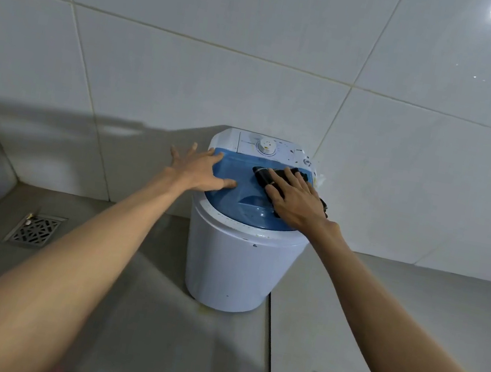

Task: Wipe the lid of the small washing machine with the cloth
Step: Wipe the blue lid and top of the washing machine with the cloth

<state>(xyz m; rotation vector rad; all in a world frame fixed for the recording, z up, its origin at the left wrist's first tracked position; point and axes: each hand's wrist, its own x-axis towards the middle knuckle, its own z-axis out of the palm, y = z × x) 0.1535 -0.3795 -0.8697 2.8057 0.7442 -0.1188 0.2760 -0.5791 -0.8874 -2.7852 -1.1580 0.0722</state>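
White-tiled corner, washing machine (238, 259): right hand (295, 199), fingers flat, presses cloth (268, 178) on lid (237, 191); left hand (198, 168), fingers splayed, braces lid's edge. Wiping apparently underway.

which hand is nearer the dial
Right. The right hand lies flat on the cloth just below the dial. The left hand rests on the lid's left edge, farther off.
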